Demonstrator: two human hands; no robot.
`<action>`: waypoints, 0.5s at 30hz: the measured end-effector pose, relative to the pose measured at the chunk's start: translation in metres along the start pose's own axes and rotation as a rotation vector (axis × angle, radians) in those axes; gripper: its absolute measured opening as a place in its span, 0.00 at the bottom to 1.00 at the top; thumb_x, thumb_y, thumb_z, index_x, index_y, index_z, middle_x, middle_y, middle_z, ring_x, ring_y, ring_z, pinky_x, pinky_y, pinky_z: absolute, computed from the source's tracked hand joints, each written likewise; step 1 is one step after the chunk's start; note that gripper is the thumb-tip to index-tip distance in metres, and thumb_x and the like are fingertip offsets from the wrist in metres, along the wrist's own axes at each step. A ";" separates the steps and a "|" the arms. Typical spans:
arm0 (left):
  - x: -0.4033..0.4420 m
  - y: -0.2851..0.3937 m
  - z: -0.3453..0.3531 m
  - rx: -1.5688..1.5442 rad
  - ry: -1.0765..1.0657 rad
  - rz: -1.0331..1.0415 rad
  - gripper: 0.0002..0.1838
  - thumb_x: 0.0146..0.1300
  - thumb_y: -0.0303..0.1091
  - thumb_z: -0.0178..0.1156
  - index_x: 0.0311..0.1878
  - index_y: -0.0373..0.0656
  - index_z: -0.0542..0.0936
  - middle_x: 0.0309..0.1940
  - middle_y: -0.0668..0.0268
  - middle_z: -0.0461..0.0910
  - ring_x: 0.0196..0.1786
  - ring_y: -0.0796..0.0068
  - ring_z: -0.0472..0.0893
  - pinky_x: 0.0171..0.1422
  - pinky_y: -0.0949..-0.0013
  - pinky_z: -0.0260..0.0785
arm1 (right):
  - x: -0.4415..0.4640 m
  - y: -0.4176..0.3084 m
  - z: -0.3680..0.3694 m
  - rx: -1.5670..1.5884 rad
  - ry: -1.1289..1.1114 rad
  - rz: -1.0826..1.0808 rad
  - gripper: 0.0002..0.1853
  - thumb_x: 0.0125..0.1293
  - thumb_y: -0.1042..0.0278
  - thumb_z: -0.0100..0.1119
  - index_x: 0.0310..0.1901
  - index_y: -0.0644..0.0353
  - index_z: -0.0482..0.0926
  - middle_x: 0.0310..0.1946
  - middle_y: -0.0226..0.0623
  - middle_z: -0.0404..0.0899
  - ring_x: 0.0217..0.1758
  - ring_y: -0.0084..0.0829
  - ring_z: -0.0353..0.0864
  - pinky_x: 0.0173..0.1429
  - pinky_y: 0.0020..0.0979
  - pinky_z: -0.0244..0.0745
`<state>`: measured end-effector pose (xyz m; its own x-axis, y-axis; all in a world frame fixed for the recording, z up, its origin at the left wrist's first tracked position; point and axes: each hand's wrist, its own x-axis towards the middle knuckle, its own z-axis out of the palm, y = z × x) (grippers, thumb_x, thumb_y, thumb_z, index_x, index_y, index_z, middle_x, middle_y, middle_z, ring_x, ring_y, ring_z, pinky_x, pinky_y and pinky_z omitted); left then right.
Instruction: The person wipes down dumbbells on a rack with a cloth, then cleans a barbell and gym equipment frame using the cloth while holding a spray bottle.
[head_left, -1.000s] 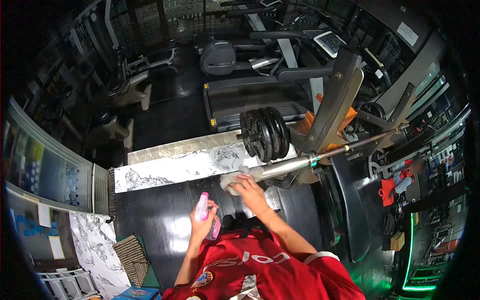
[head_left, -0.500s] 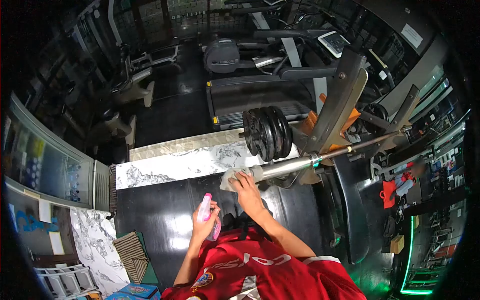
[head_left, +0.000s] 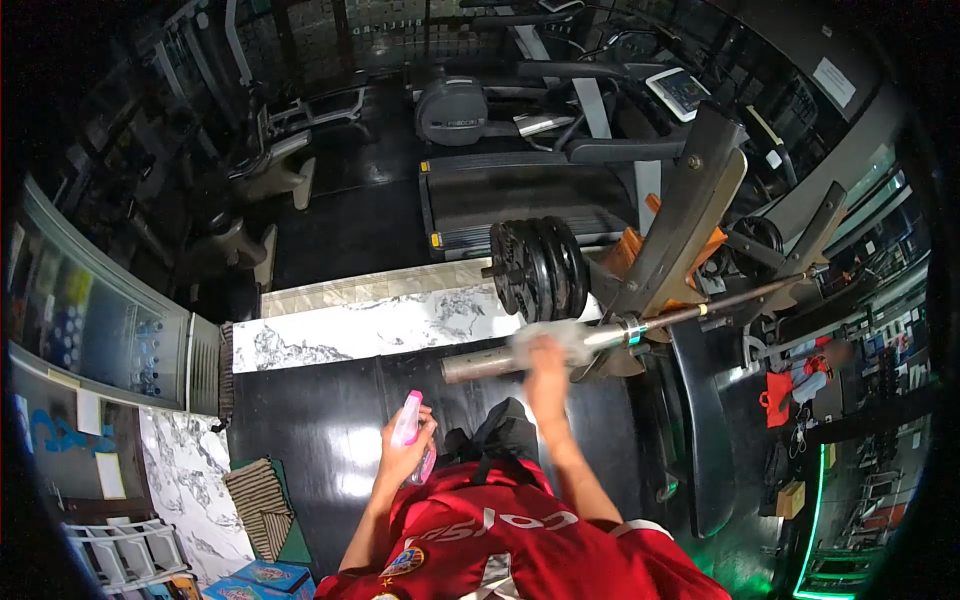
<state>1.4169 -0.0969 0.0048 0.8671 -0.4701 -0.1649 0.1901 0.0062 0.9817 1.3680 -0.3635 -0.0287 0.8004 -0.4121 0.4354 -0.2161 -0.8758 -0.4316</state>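
My left hand [head_left: 398, 458] is closed around a spray bottle [head_left: 407, 418] with a pink nozzle, held upright in front of my red shirt. Smeared by motion, my right hand [head_left: 546, 378] presses a pale cloth [head_left: 560, 341] over the thick metal sleeve of a barbell [head_left: 468, 367]. The sleeve's bare end sticks out to the left of the cloth. The bar rests on an upright rack [head_left: 690, 215] and runs off to the right. Black weight plates [head_left: 540, 268] hang on a peg just beyond the sleeve.
A treadmill [head_left: 530, 195] stands behind the plates. On the right is a black padded bench [head_left: 697, 440]. A glass-fronted fridge [head_left: 110, 310] stands at left, near striped cloth [head_left: 262, 505] and a blue box [head_left: 262, 580]. Another person in red [head_left: 805, 375] is at far right.
My right hand has slid the cloth rightward along the barbell sleeve, away from its end, which now shows bare. My left hand still holds the spray bottle in about the same place.
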 end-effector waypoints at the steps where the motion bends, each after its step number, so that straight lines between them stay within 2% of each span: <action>1: 0.002 0.004 0.002 0.005 -0.014 0.003 0.12 0.60 0.19 0.58 0.47 0.35 0.73 0.32 0.65 0.77 0.22 0.81 0.76 0.26 0.77 0.69 | -0.005 -0.032 0.007 0.024 -0.101 -0.078 0.24 0.47 0.84 0.50 0.50 0.62 0.74 0.57 0.48 0.70 0.64 0.48 0.66 0.68 0.43 0.61; 2: 0.004 0.007 0.004 0.009 -0.029 0.006 0.12 0.60 0.20 0.58 0.47 0.35 0.74 0.32 0.65 0.77 0.22 0.81 0.76 0.26 0.77 0.69 | -0.009 -0.053 0.006 0.048 -0.201 -0.154 0.23 0.48 0.83 0.51 0.50 0.59 0.74 0.56 0.45 0.70 0.64 0.46 0.67 0.67 0.41 0.63; 5: 0.009 0.014 0.010 0.033 -0.047 0.001 0.12 0.60 0.21 0.59 0.47 0.36 0.74 0.32 0.67 0.77 0.23 0.82 0.76 0.26 0.78 0.69 | -0.001 -0.060 -0.015 0.080 -0.314 -0.198 0.23 0.49 0.82 0.51 0.49 0.54 0.75 0.55 0.40 0.71 0.63 0.42 0.68 0.65 0.38 0.67; 6: 0.008 0.015 0.010 0.033 -0.052 0.000 0.12 0.60 0.21 0.59 0.47 0.36 0.74 0.32 0.67 0.77 0.23 0.82 0.76 0.26 0.78 0.69 | -0.001 -0.040 -0.016 -0.011 -0.338 -0.202 0.21 0.50 0.81 0.51 0.47 0.50 0.75 0.55 0.37 0.71 0.62 0.39 0.69 0.61 0.36 0.70; 8: 0.007 0.017 0.007 0.008 -0.128 -0.016 0.11 0.61 0.23 0.60 0.47 0.36 0.74 0.32 0.68 0.77 0.23 0.83 0.76 0.27 0.78 0.69 | 0.015 -0.001 -0.040 -0.124 -0.283 -0.177 0.19 0.53 0.78 0.51 0.47 0.50 0.76 0.53 0.36 0.74 0.60 0.39 0.72 0.58 0.36 0.74; 9: 0.006 0.019 0.005 0.007 -0.126 -0.017 0.11 0.61 0.23 0.60 0.47 0.36 0.74 0.32 0.68 0.77 0.23 0.83 0.76 0.27 0.78 0.69 | 0.025 0.021 -0.054 -0.110 -0.338 -0.035 0.26 0.48 0.86 0.49 0.50 0.53 0.75 0.53 0.40 0.75 0.58 0.42 0.74 0.58 0.39 0.73; 11: 0.005 0.022 0.002 0.074 -0.173 -0.014 0.12 0.61 0.24 0.60 0.47 0.36 0.74 0.32 0.69 0.77 0.23 0.83 0.75 0.27 0.78 0.70 | 0.033 0.081 -0.068 -0.276 -0.156 -0.056 0.23 0.49 0.85 0.49 0.49 0.58 0.75 0.47 0.45 0.76 0.51 0.46 0.76 0.53 0.41 0.75; 12: 0.004 0.021 0.000 0.073 -0.172 -0.014 0.12 0.61 0.24 0.60 0.47 0.36 0.74 0.32 0.69 0.77 0.23 0.83 0.75 0.27 0.78 0.70 | 0.044 0.093 -0.078 -0.310 -0.051 -0.037 0.21 0.49 0.85 0.50 0.47 0.61 0.75 0.43 0.47 0.77 0.48 0.49 0.77 0.55 0.44 0.72; 14: 0.003 0.018 -0.002 0.107 -0.192 0.029 0.12 0.61 0.24 0.60 0.48 0.36 0.74 0.32 0.69 0.77 0.24 0.83 0.76 0.28 0.78 0.70 | 0.053 0.099 -0.082 -0.354 -0.082 -0.022 0.19 0.49 0.84 0.51 0.45 0.61 0.75 0.42 0.47 0.77 0.45 0.51 0.76 0.57 0.47 0.69; 15: 0.002 0.016 -0.001 0.105 -0.188 0.029 0.12 0.61 0.24 0.60 0.48 0.36 0.74 0.32 0.69 0.77 0.24 0.83 0.76 0.28 0.78 0.70 | 0.049 0.090 -0.072 -0.349 -0.026 -0.019 0.19 0.49 0.83 0.51 0.45 0.61 0.75 0.41 0.47 0.77 0.45 0.51 0.76 0.57 0.47 0.69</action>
<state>1.4222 -0.0969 0.0200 0.7687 -0.6271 -0.1258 0.1090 -0.0653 0.9919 1.3480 -0.4806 0.0104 0.8189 -0.3922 0.4190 -0.3756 -0.9183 -0.1253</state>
